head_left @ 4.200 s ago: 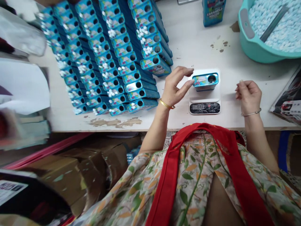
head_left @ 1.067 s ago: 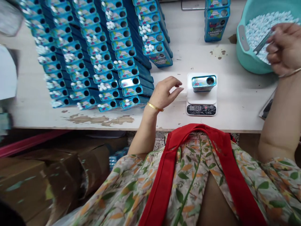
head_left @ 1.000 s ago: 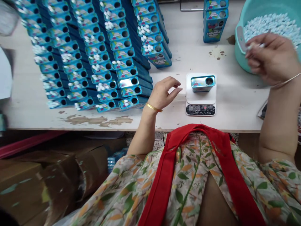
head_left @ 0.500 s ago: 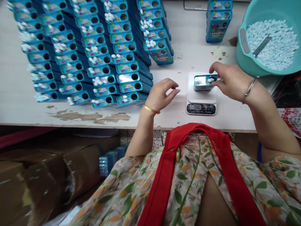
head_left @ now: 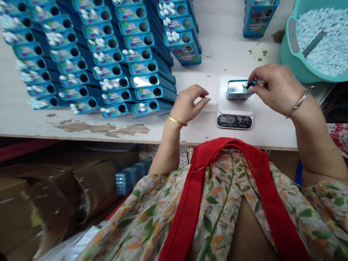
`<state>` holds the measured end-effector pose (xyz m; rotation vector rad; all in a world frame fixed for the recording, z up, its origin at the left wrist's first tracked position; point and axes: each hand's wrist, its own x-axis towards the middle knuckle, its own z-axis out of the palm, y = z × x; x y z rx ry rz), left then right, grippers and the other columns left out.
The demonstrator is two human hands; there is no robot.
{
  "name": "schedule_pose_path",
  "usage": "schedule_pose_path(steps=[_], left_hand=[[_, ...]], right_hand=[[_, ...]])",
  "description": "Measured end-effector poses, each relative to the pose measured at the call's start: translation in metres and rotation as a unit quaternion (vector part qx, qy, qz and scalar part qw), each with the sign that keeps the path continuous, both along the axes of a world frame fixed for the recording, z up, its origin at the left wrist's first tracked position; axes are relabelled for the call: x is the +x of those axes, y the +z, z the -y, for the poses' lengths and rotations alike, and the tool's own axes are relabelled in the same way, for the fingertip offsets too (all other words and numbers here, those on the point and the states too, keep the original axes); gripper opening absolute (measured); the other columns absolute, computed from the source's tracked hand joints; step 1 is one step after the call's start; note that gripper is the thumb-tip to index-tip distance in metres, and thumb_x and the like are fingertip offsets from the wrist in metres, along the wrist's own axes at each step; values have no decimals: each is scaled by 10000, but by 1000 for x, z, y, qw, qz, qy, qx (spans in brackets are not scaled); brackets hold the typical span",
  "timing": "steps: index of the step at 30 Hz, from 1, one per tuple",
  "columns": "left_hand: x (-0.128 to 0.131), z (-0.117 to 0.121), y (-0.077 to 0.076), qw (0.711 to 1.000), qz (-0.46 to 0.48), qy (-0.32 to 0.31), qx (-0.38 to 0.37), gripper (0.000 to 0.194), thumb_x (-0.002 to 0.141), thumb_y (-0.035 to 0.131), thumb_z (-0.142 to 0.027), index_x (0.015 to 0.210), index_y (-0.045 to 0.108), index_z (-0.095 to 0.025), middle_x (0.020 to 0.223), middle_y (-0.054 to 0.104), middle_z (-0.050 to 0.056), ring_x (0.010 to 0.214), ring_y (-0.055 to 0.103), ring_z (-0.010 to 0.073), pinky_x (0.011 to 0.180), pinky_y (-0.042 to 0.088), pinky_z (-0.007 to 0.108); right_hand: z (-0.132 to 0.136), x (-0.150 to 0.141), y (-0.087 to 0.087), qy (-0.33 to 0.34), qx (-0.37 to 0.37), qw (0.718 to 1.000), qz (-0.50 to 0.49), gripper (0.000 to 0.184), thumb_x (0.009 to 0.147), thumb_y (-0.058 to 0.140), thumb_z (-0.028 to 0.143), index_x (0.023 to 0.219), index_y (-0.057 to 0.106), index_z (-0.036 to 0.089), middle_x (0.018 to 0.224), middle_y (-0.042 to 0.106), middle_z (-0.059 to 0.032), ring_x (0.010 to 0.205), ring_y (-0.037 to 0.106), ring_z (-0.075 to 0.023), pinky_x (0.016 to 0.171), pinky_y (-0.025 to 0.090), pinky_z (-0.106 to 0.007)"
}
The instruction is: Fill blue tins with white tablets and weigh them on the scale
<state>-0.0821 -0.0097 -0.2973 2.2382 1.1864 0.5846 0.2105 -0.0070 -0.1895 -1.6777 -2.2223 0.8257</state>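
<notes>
On a white kitchen scale (head_left: 224,106) stands a blue tin (head_left: 236,88) with a shiny top, a dark hole at its right end. My right hand (head_left: 277,85) is at that hole, thumb and fingers closed around several small white candies (head_left: 261,82). One candy shows at the left of the hole, by my fingertips. Left of the scale, my left hand (head_left: 189,104) hovers over the table with thumb and fingers apart, holding nothing. The scale's display (head_left: 227,119) is lit, but its digits are hard to read.
Rows of blue tins (head_left: 143,80), many topped with candies, fill the left. A shorter row (head_left: 186,52) and another stack of tins (head_left: 257,25) stand farther back. At right is a turquoise tub (head_left: 292,59) of candies with a scoop (head_left: 314,43). The table edge (head_left: 152,142) runs in front.
My right hand has shifted slightly to the right at the tin's hole, and candies now show between its fingers. My left hand stays beside the scale. The whole view has shifted a little.
</notes>
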Motion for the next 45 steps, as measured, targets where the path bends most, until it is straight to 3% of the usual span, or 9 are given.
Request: schedule_pose_path(steps=[6,11,17,21,24,28,30,37,45], left_hand=[[0,1,1,1000,7,8,0,177,998,555,-362,997,649,-212,952,693,67,916,649,203,852,537,366],[-2,0,-3,1000,5,3,-10,164,997,554,-355,992,642,-217,940,688,63,911,645,202,846,535,370],[7,2,-2,1000,25,13,8,221,1030,525,-405,1027,621,-206,986,691,55,882,642,171,817,545,356],[24,3,10,995,72,29,54,301,1073,453,-489,1127,596,-230,1080,685,55,850,616,143,743,540,355],[40,0,25,995,64,-10,78,347,1061,456,-545,1221,582,-263,1139,665,72,934,626,186,765,551,394],[63,-12,41,996,-35,-61,62,331,1025,523,-535,1240,598,-294,1191,642,82,1116,625,282,947,535,511],[72,-21,47,993,-72,-79,51,283,1022,542,-487,1212,615,-291,1166,642,77,1131,621,288,977,520,507],[87,-40,60,971,-142,-184,52,239,1062,428,-322,1011,648,-240,988,630,84,1006,628,266,891,515,458],[90,-28,72,982,-123,-123,66,322,1108,319,-376,1033,608,-253,1045,635,83,1032,614,232,924,508,423]], right_hand=[[-1,0,4,-60,26,995,-74,108,890,741,273,801,681,264,909,686,-75,955,632,-285,916,514,-462],[5,6,-1,-148,-19,962,-227,118,873,784,319,807,703,265,784,621,-55,892,636,-244,694,516,-364],[19,7,-8,-257,-78,881,-390,214,792,873,325,843,682,245,751,596,-19,618,489,-116,476,332,-253],[31,16,-18,-305,-83,808,-498,186,767,847,309,821,685,233,791,599,-3,532,377,-51,427,175,-204],[45,20,-38,-344,-127,752,-547,248,717,869,330,855,687,234,796,585,12,529,364,-41,407,165,-176],[68,15,-67,-344,-213,722,-561,272,759,858,379,911,695,223,807,595,5,528,367,-46,384,174,-176],[77,10,-76,-340,-246,708,-568,291,758,865,393,919,704,211,804,593,3,528,372,-46,378,173,-175],[88,2,-83,-341,-277,671,-598,321,748,884,405,915,719,186,806,595,2,532,388,-35,376,184,-160],[87,-24,-83,-307,-340,638,-619,411,812,822,572,901,680,197,746,581,19,510,380,-34,363,195,-168]])
